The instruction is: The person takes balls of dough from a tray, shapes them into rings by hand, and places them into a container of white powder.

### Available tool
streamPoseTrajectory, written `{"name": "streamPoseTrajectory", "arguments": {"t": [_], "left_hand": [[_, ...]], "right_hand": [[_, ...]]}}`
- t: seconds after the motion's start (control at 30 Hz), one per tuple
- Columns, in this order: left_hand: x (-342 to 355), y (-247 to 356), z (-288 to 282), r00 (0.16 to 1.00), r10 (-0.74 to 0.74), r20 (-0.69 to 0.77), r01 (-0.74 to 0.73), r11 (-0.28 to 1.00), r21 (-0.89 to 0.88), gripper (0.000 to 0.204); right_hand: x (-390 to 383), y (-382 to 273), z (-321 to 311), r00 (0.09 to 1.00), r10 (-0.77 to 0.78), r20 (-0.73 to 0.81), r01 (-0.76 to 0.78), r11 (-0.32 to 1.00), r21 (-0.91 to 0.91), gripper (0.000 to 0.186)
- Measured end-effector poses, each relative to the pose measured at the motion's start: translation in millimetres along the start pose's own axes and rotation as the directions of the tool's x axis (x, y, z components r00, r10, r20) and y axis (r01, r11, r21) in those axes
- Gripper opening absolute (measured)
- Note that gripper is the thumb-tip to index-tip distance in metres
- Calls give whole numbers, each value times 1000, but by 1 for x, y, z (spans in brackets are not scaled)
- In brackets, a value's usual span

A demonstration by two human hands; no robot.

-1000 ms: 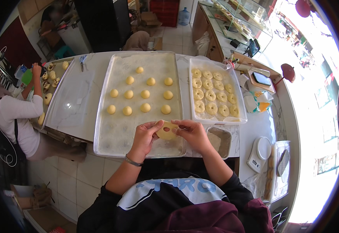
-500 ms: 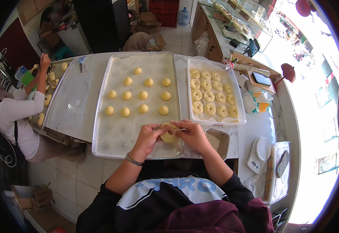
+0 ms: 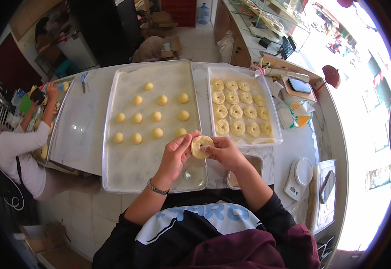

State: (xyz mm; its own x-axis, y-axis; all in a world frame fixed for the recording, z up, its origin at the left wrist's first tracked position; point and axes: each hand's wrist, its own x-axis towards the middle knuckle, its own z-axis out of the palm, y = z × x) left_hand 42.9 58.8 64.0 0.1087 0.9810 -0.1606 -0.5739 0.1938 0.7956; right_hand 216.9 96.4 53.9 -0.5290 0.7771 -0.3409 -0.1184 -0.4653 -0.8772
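Note:
In front of me, over the near right corner of a large floured tray (image 3: 153, 172), I hold a pale dough ring (image 3: 196, 147) up between both hands. My left hand (image 3: 177, 152) is closed on its left edge. My right hand (image 3: 226, 154) grips the right side, its thumb at the hole. Several round dough balls (image 3: 155, 116) sit in loose rows on the tray, and the nearest right one is partly behind my fingers. To the right, a lined white tray (image 3: 279, 134) holds several shaped dough rings (image 3: 235, 111).
A rectangular pan (image 3: 254, 165) lies partly under my right forearm. Further right are a kitchen scale (image 3: 299, 177), a plastic bag (image 3: 296, 114) and a phone (image 3: 299, 86). At far left a co-worker (image 3: 23, 150) handles another tray. Scissors (image 3: 84, 81) lie at the back left.
The dough ring has turned so its round face and hole show. My hands have shifted around its edge, the left one opening up its side. The whole view has shifted slightly.

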Motion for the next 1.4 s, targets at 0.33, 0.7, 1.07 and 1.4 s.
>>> {"name": "streamPoseTrajectory", "arguments": {"t": [0.33,0.7,1.07,1.4], "left_hand": [[22,3,-37,956,146,-253,-152,988,-4,27],[28,2,-61,935,35,-352,-38,999,0,24],[27,1,-69,910,11,-414,-38,998,-57,21],[17,0,-69,912,-11,-410,-5,999,-38,21]], "right_hand": [[33,-86,-165,906,-175,-386,209,977,49,30],[150,-94,-280,634,-440,-636,-312,607,-731,36],[133,-116,-289,666,-666,-336,-281,193,-940,33],[126,-85,-272,762,-572,-302,-490,-204,-848,26]]}}
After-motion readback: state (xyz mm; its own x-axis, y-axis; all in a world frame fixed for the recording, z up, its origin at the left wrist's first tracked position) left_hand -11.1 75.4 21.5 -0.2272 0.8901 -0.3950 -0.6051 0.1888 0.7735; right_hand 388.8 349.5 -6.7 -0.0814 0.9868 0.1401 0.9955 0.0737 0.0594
